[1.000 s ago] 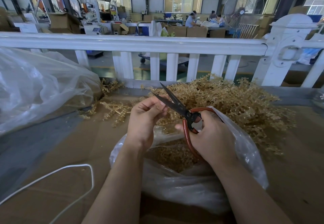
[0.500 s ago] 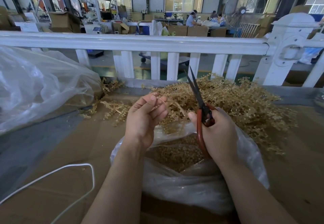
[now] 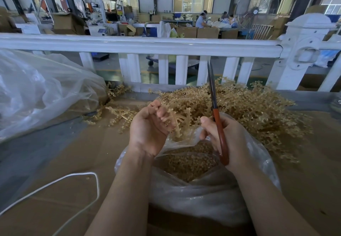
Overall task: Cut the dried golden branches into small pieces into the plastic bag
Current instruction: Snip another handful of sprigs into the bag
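- Sprig (image 3: 180, 119) of dried golden branch sits in the left hand (image 3: 150, 127), whose fingers curl round its stems; the stems fan out to the right and down, toward the scissors (image 3: 215, 114), just above the far lip of the plastic bag (image 3: 212, 198).
- Right hand (image 3: 224, 139) grips the scissors by their red handles, blades together and pointing up and away, nearly upright, so their long axis runs roughly across the sprig's.
- Sprig lies left of the blades, near but apart; my reading is that the next cut needs the blades opened and tipped leftward onto the stems, with the right hand doing the travelling.
- Heap of golden branches (image 3: 249, 110) lies on the far right of the brown cardboard surface (image 3: 77, 154), well within reach of either hand; it looks brittle, wiry and beaded.
- Bag is thin, clear, crinkled film, its mouth open between the forearms, holding a bed of short golden pieces (image 3: 190, 163).
- Second clear bag (image 3: 42, 91) slumps at the far left; a white cord (image 3: 55, 182) loops at the near left.
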Tool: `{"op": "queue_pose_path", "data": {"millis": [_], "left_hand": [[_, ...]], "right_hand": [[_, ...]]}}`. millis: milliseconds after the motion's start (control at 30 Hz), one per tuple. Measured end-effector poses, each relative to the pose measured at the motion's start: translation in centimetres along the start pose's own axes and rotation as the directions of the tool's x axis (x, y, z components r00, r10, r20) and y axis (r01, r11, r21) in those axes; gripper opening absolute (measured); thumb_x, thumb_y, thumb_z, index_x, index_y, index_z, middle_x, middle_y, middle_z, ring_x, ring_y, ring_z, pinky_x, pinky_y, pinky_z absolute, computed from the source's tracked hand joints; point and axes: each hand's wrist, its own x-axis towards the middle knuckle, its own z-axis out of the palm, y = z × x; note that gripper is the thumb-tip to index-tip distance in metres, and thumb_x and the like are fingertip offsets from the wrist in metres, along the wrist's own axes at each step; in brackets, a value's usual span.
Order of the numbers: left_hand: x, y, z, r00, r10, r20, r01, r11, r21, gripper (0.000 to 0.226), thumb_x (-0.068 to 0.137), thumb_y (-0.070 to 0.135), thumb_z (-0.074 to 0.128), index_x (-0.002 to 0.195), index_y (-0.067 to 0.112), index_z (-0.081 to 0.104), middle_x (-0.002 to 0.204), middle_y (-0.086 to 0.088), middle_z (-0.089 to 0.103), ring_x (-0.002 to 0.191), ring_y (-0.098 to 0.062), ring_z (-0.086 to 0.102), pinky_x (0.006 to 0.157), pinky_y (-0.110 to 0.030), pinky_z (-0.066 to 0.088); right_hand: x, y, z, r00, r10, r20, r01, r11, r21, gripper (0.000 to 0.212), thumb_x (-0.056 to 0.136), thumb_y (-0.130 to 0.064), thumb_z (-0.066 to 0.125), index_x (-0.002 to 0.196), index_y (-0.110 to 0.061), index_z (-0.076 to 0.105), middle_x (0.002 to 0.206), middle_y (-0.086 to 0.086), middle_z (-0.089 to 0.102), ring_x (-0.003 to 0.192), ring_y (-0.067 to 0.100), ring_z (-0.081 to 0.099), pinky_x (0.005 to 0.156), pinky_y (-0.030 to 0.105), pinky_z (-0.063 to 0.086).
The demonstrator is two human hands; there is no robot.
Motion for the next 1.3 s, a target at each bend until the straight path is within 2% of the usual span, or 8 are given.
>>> {"op": "queue_pose_path", "data": {"millis": [167, 267, 433, 567, 667, 867, 1067, 1300], "left_hand": [[0.1, 0.0, -0.5, 1.0, -0.021, -0.02, 0.019, 0.997, -0.07, 0.014, 0.079, 0.011, 0.035, 0.081, 0.02, 0.045, 0.057, 0.006, 0.036, 0.049, -0.012, 0.032, 0.065, -0.03, 0.031], [0.1, -0.2, -0.4, 1.0, -0.02, -0.004, 0.02, 0.999, -0.031, 0.013, 0.078, 0.011, 0.035, 0.08, 0.019, 0.044, 0.058, 0.006, 0.033, 0.049, -0.012, 0.031, 0.063, -0.03, 0.032], [0.2, -0.3, -0.2, 1.0, -0.012, 0.004, 0.012, 1.0, 0.015, 0.014, 0.079, 0.01, 0.033, 0.081, 0.018, 0.045, 0.057, 0.006, 0.033, 0.048, -0.011, 0.033, 0.065, -0.032, 0.031], [0.2, -0.3, -0.2, 1.0, -0.007, 0.012, 0.007, 1.0, 0.025, 0.015, 0.08, 0.011, 0.033, 0.079, 0.018, 0.046, 0.057, 0.006, 0.033, 0.048, -0.011, 0.032, 0.065, -0.032, 0.031], [0.1, -0.4, 0.1, 0.999, -0.019, 0.04, 0.018, 1.0, 0.026, 0.014, 0.079, 0.011, 0.033, 0.076, 0.016, 0.046, 0.055, 0.005, 0.031, 0.049, -0.011, 0.03, 0.055, -0.025, 0.038], [-0.4, -1.0, 1.0, 0.989, -0.004, 0.145, -0.023, 0.983, 0.181, 0.015, 0.075, 0.009, 0.033, 0.066, 0.014, 0.044, 0.049, 0.005, 0.029, 0.047, -0.01, 0.024, 0.05, -0.023, 0.027], [-0.6, -1.8, 1.3, 0.972, -0.019, 0.236, -0.072, 0.925, 0.372, 0.023, 0.067, 0.011, 0.035, 0.047, 0.017, 0.045, 0.045, 0.001, 0.033, 0.044, -0.012, 0.03, 0.05, -0.023, 0.037], [-0.5, -2.3, 1.2, 0.94, -0.084, 0.33, -0.094, 0.867, 0.49, 0.032, 0.072, 0.018, 0.035, 0.045, 0.017, 0.051, 0.053, -0.008, 0.052, 0.06, -0.024, 0.048, 0.067, -0.03, 0.047]], "right_hand": [[-0.5, -1.0, 0.0, 0.999, 0.047, 0.005, -0.047, 0.998, -0.05, 0.026, 0.093, -0.035, 0.068, 0.074, -0.017, 0.069, 0.073, 0.004, 0.072, 0.044, 0.001, 0.053, 0.046, 0.014, 0.038], [-0.7, -1.6, 0.0, 0.996, 0.079, 0.03, -0.075, 0.992, -0.102, 0.031, 0.092, -0.035, 0.069, 0.071, -0.013, 0.07, 0.08, 0.002, 0.073, 0.046, 0.002, 0.051, 0.055, 0.025, 0.035], [-0.8, -2.2, 0.2, 0.991, 0.118, 0.063, -0.115, 0.992, -0.054, 0.025, 0.094, -0.022, 0.068, 0.072, -0.01, 0.068, 0.071, 0.007, 0.074, 0.042, 0.003, 0.049, 0.044, 0.014, 0.039], [-0.8, -2.6, 0.0, 0.988, 0.125, 0.087, -0.114, 0.986, -0.121, 0.023, 0.095, -0.024, 0.066, 0.076, -0.012, 0.07, 0.075, 0.003, 0.075, 0.045, 0.002, 0.052, 0.047, 0.014, 0.041], [-1.0, -3.1, 0.0, 0.981, 0.147, 0.127, -0.137, 0.987, -0.083, 0.022, 0.097, -0.024, 0.064, 0.079, -0.012, 0.068, 0.076, 0.006, 0.075, 0.044, -0.001, 0.054, 0.049, 0.013, 0.043], [-0.8, -2.6, 0.1, 0.97, 0.189, 0.152, -0.17, 0.977, -0.129, 0.023, 0.09, -0.04, 0.068, 0.086, -0.017, 0.071, 0.044, -0.013, 0.056, 0.039, -0.003, 0.05, 0.06, 0.027, 0.036], [-0.5, -1.3, 0.3, 0.982, 0.128, 0.141, -0.123, 0.991, -0.046, 0.018, 0.082, -0.024, 0.08, 0.099, -0.025, 0.075, 0.047, -0.023, 0.056, 0.043, -0.008, 0.053, 0.043, 0.007, 0.037], [-0.4, -0.9, 0.3, 0.98, 0.125, 0.157, -0.154, 0.97, 0.19, 0.031, 0.07, -0.024, 0.085, 0.099, -0.018, 0.075, 0.057, -0.013, 0.064, 0.045, -0.003, 0.056, 0.043, 0.007, 0.039]]}}
